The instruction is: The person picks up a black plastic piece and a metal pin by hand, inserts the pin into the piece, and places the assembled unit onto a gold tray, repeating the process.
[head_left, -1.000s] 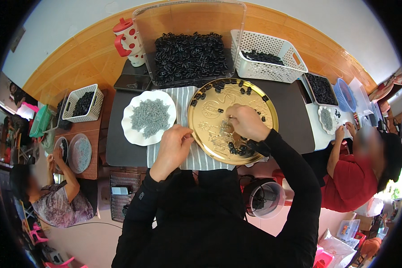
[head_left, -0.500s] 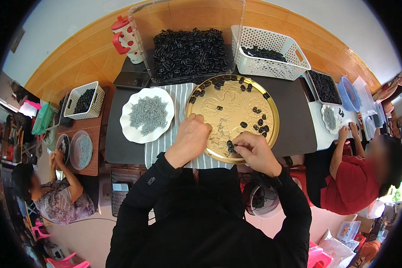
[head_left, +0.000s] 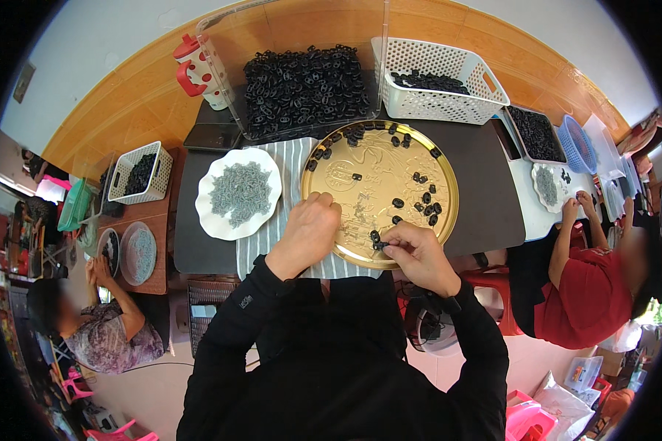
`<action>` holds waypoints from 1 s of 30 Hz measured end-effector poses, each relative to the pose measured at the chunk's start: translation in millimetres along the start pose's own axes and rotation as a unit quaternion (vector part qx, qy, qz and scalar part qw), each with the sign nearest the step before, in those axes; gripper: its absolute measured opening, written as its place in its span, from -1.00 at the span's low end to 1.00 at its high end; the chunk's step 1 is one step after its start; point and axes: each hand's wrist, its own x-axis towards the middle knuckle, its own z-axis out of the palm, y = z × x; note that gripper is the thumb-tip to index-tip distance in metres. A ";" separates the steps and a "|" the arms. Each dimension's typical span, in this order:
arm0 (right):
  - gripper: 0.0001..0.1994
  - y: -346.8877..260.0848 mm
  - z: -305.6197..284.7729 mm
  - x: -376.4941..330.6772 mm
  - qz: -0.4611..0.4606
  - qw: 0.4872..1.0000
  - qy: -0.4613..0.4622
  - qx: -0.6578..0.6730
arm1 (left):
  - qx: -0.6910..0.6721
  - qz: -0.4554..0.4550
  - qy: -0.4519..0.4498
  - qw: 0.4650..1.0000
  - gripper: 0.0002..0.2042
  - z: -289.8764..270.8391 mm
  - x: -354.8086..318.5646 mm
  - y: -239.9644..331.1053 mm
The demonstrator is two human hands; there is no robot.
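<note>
A round gold tray (head_left: 324, 184) lies in front of me, with small black plastic pieces (head_left: 428, 209) scattered mostly along its far and right sides. Over the tray's near left rim, my left hand (head_left: 307, 229) is closed, its fingers curled; whatever it may hold is hidden. At the near right part of the tray, my right hand (head_left: 421, 255) pinches a small black plastic piece (head_left: 377, 245) between thumb and fingers. Left of the tray, a white scalloped plate (head_left: 207, 197) carries a heap of small grey screw-like pieces (head_left: 241, 192). Under plate and tray lies a striped cloth (head_left: 252, 253).
Behind the tray stand a clear bin (head_left: 235, 77) full of black pieces and a white perforated basket (head_left: 441, 110). A red-and-white tumbler (head_left: 206, 77) is at the back left. One person (head_left: 114, 331) works at the left table, another (head_left: 585, 294) at the right.
The whole view has shifted slightly. My right hand stays at the tray's near right with its pinch on the black piece; my left hand remains curled at the rim.
</note>
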 end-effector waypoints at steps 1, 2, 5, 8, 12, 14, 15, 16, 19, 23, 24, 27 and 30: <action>-0.87 0.5 0.6 -0.5 -0.004 1.000 0.003 0.005 | 0.003 -0.007 0.001 1.000 -0.98 0.4 -0.7 -0.5; -0.87 -0.8 1.0 -0.8 -0.003 1.000 0.004 0.005 | 0.003 -0.006 0.001 1.000 -0.98 0.7 -1.4 -0.7; -0.87 -5.0 1.7 -1.5 -0.004 1.000 -0.003 -0.007 | 0.002 -0.012 0.013 1.000 -0.96 0.3 -4.2 -1.6; -0.88 -4.5 3.4 -1.6 -0.007 1.000 0.001 -0.012 | -0.007 -0.024 0.031 0.999 -0.97 2.6 -6.3 -6.6; -0.88 -8.0 5.7 -1.9 -0.011 1.000 0.005 -0.017 | -0.151 -0.088 0.042 0.984 -0.87 -0.7 -7.0 -9.6; -0.88 -9.0 6.3 -2.3 -0.012 1.000 0.007 -0.020 | -0.188 -0.111 0.054 0.974 -0.87 -2.1 -7.0 -9.4; -0.88 -9.3 6.9 -2.6 -0.020 1.000 0.009 -0.021 | -0.181 -0.104 0.060 0.976 -0.86 -2.9 -8.2 -9.9; -0.88 -9.5 7.5 -2.9 -0.028 0.999 0.011 -0.021 | -0.174 -0.097 0.066 0.978 -0.85 -3.6 -9.2 -10.2; -0.88 -10.5 8.1 -4.0 -0.023 0.999 0.012 -0.023 | -0.130 -0.071 0.066 0.987 -0.87 -1.6 -10.0 -9.9; -0.89 -11.2 8.2 -5.0 -0.033 0.999 0.019 -0.030 | -0.090 -0.054 0.049 0.993 -0.83 -5.4 -4.9 -2.2; -0.89 -11.2 8.4 -5.7 -0.021 0.999 0.011 -0.025 | -0.074 -0.047 0.041 0.995 -0.82 -9.2 -2.7 1.5; -0.89 -10.4 10.5 -6.7 -0.009 1.000 0.006 -0.013 | -0.025 -0.001 0.020 0.999 -0.83 -6.4 6.9 5.8; -0.89 -11.9 11.0 -8.6 -0.009 1.000 0.010 -0.005 | 0.029 0.056 -0.020 0.998 -0.88 -3.3 8.7 7.5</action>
